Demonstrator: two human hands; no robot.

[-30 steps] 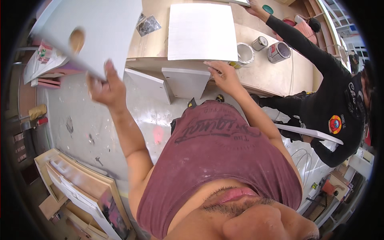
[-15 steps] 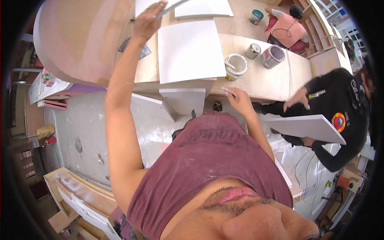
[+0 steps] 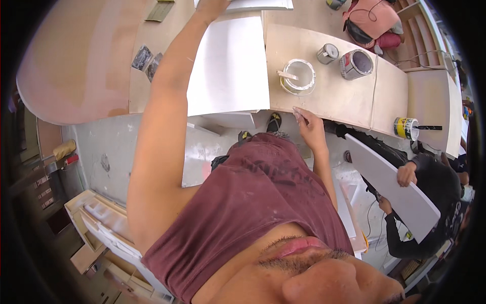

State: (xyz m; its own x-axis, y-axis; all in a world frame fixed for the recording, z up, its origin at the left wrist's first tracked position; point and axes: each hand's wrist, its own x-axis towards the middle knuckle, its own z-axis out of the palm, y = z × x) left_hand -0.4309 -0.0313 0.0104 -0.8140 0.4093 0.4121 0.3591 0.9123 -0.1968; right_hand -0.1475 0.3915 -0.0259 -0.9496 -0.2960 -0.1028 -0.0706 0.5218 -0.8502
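My left hand (image 3: 213, 7) is stretched far forward to the top edge of the view, at the edge of a white panel (image 3: 260, 5). Its fingers run out of the picture, so its grip is hidden. A second white panel (image 3: 228, 68) lies flat on the wooden worktop below that arm. Close to the worktop's front edge, my right hand (image 3: 312, 133) is closed in a pinch, with a small whitish bit at the fingertips that is too small to name. Beyond it stands an open paint bucket (image 3: 305, 76) with a flat wooden stick (image 3: 287, 75) across it.
A small can (image 3: 328, 53) and a larger paint can (image 3: 356, 65) stand to the right, with a yellow-labelled can (image 3: 406, 128) farther along. A co-worker in black (image 3: 430, 177) holds a white board (image 3: 392, 187) at my right. Another person (image 3: 372, 20) crouches at the far right.
The view has shifted. My left hand has gone from a grey strip to the far white panel's edge. The co-worker now has both hands on the board; my right hand stays pinched.
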